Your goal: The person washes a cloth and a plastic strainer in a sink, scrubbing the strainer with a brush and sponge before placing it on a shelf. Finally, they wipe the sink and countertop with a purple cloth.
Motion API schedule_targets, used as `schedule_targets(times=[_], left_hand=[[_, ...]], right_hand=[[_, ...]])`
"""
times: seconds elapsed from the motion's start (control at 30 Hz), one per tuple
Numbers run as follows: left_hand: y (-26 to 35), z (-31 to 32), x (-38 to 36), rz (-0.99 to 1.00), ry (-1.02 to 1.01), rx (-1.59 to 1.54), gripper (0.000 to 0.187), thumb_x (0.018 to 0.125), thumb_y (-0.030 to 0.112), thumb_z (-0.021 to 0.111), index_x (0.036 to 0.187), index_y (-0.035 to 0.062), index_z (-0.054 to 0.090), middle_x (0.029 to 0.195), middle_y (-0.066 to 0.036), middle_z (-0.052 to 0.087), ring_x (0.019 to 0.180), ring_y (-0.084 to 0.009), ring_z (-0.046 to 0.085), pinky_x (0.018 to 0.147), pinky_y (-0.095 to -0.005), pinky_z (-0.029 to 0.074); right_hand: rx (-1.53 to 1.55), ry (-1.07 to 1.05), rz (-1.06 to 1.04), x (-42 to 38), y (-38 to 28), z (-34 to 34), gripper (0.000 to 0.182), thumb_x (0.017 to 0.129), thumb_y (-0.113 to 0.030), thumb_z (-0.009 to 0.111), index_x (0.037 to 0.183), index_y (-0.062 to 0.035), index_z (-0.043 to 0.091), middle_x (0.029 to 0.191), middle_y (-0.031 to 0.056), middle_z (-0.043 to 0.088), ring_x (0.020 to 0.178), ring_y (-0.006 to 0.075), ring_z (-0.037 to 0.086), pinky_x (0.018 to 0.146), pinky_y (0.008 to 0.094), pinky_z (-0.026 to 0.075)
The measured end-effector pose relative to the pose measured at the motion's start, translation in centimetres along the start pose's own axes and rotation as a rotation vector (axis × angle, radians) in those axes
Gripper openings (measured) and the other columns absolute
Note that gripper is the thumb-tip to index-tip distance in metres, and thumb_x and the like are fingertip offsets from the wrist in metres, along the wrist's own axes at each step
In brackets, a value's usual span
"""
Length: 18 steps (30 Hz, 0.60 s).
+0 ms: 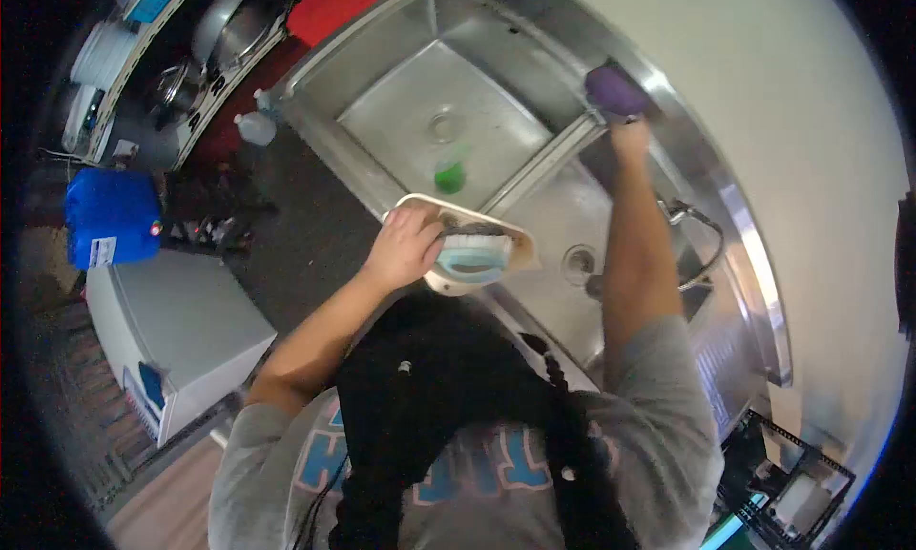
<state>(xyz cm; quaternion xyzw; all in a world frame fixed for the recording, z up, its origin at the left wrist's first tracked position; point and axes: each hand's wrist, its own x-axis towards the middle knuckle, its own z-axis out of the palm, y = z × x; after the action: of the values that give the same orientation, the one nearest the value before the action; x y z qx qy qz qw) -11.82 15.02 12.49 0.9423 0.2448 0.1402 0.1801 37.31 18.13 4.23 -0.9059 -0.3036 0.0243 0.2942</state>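
Note:
My left hand (408,245) is closed on the near-left rim of a cream tub (525,250), held over the front edge of the sink. Inside the tub is a scrub brush (474,255) with a light blue handle and white bristles. My right arm reaches forward over the right basin. At its end, my right hand (628,136) is on a purple cloth-like item (614,90) by the back rim; the item hides my fingers. A green object (449,176) lies in the left basin (382,106).
A curved faucet (708,228) stands at the right basin (558,216). To the left are shelves with pots (239,37), a white jug (256,127), a blue container (113,216) and a white cabinet (181,311). A black rack (792,474) is at lower right.

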Motion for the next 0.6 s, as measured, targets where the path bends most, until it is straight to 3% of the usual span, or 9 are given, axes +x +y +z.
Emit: schedule_targets(times=[0.1,0.17,0.3,0.4,0.47,0.5,0.53,0.57,0.6], left_hand=[[-0.2,-0.3,-0.6,-0.083,0.147,0.085,0.049,0.078,0.018,0.066,0.124,0.0063,0.053,0.126,-0.017,0.046,0.12,-0.0391,0.045,0.103,-0.0544,0.033],[-0.7,0.1,-0.6,-0.181,0.254,0.167,0.058,0.076,0.016,0.066,0.13,0.006,0.048,0.129,-0.021,0.043,0.124,-0.0412,0.041,0.104,-0.058,0.03],[-1.9,0.2,-0.8,-0.219,0.197,-0.197,0.059,0.074,0.01,0.062,0.13,0.002,0.045,0.13,-0.024,0.043,0.123,-0.0438,0.041,0.106,-0.0511,0.033],[-3.6,0.2,-1.4,-0.197,0.176,-0.24,0.056,0.076,0.005,0.057,0.13,0.0026,0.046,0.126,-0.024,0.046,0.118,-0.0429,0.047,0.101,-0.0453,0.04],[-3.6,-0.1,-1.5,-0.236,0.152,-0.309,0.053,0.076,0.003,0.056,0.129,0.0025,0.048,0.123,-0.023,0.048,0.114,-0.0418,0.05,0.097,-0.0438,0.043],[-3.6,-0.4,-1.5,-0.282,0.124,-0.364,0.051,0.077,0.002,0.056,0.127,0.0025,0.049,0.12,-0.022,0.05,0.11,-0.0407,0.053,0.093,-0.0423,0.046],[-4.3,0.3,-1.6,-0.189,0.22,-0.342,0.054,0.077,-0.001,0.056,0.13,0.0066,0.049,0.113,-0.018,0.05,0.09,-0.0325,0.059,0.077,-0.04,0.05],[-4.3,0.1,-1.6,-0.175,0.221,-0.346,0.054,0.077,-0.001,0.056,0.13,0.0066,0.049,0.113,-0.018,0.05,0.09,-0.0325,0.059,0.077,-0.04,0.05],[-4.3,-0.1,-1.6,-0.219,0.201,-0.391,0.054,0.078,-0.002,0.056,0.13,0.0065,0.05,0.113,-0.018,0.05,0.085,-0.0304,0.059,0.074,-0.0383,0.05]], right_hand=[[-0.236,-0.061,-0.186,5.4,6.7,5.6,0.066,0.071,-0.043,0.076,0.117,0.0012,0.058,0.105,0.0235,0.066,0.103,0.0376,0.063,0.09,0.0452,0.048],[-0.383,-0.077,-0.171,2.7,4.1,3.6,0.073,0.07,-0.049,0.077,0.118,0.0025,0.058,0.11,0.0244,0.065,0.108,0.0381,0.06,0.093,0.0451,0.046],[-0.396,-0.106,-0.131,-0.2,1.6,1.4,0.071,0.07,-0.054,0.075,0.111,0.0029,0.063,0.103,0.0259,0.066,0.104,0.041,0.061,0.093,0.0453,0.046],[-0.307,-0.162,0.025,-1.9,0.0,-0.2,0.066,0.07,-0.056,0.075,0.102,0.0013,0.066,0.086,0.0176,0.067,0.083,0.0349,0.066,0.074,0.0433,0.053],[0.23,-0.396,0.358,-3.1,-0.4,-1.5,0.062,0.071,-0.057,0.074,0.096,-0.0009,0.067,0.072,0.0071,0.062,0.064,0.0244,0.062,0.055,0.0367,0.051],[0.225,-0.383,0.362,-4.4,-1.2,-2.5,0.062,0.071,-0.057,0.074,0.096,-0.0009,0.067,0.072,0.0071,0.062,0.064,0.0244,0.062,0.055,0.0367,0.051],[0.385,-0.411,0.423,-5.9,-2.0,-3.5,0.059,0.072,-0.056,0.074,0.095,-0.002,0.067,0.07,0.0042,0.06,0.062,0.0206,0.059,0.05,0.0333,0.047],[0.551,-0.434,0.478,-7.4,-3.3,-4.8,0.056,0.072,-0.055,0.074,0.093,-0.003,0.067,0.069,0.0013,0.057,0.06,0.0168,0.056,0.045,0.0298,0.044],[0.457,-0.501,0.476,-8.5,-4.9,-6.8,0.054,0.074,-0.05,0.074,0.095,-0.0012,0.068,0.071,0.002,0.06,0.066,0.0169,0.058,0.055,0.0311,0.046]])
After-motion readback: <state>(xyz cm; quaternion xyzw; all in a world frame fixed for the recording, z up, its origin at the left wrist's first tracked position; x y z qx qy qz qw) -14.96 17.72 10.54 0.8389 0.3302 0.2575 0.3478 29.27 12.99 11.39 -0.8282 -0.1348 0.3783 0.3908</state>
